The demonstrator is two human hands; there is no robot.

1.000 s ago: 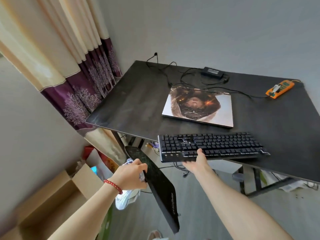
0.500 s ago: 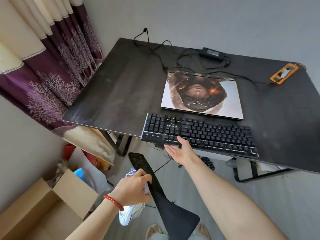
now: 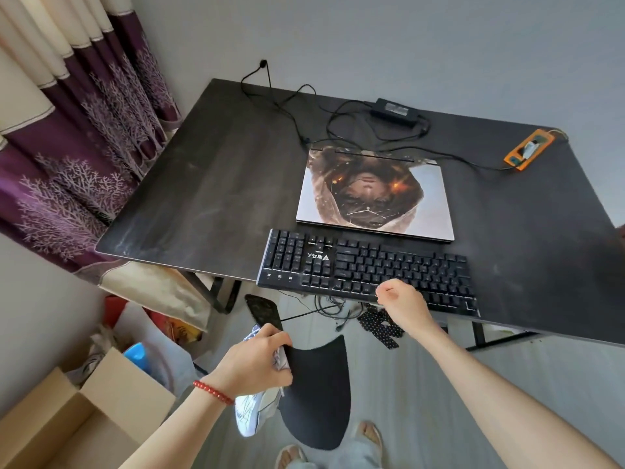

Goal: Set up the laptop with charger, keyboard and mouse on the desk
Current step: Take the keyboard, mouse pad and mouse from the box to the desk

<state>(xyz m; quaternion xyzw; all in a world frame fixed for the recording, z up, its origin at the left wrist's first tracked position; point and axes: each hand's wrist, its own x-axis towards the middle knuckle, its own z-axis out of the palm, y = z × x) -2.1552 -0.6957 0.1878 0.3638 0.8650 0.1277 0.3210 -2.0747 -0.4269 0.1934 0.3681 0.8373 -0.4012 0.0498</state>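
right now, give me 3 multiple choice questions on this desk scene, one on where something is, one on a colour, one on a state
1. Where does the keyboard lie?
A. on the floor
B. on the laptop lid
C. at the desk's near edge, in front of the laptop

2. What colour is the power strip at the far right of the desk?
A. orange
B. green
C. white

3. What state is the laptop in?
A. open, screen lit
B. closed, lid down
C. standing on its side

Answers:
1 C, the keyboard sits between the laptop and the desk's front edge, with the right hand at its near side.
2 A, its casing is plainly orange.
3 B, only the printed lid shows, lying flat.
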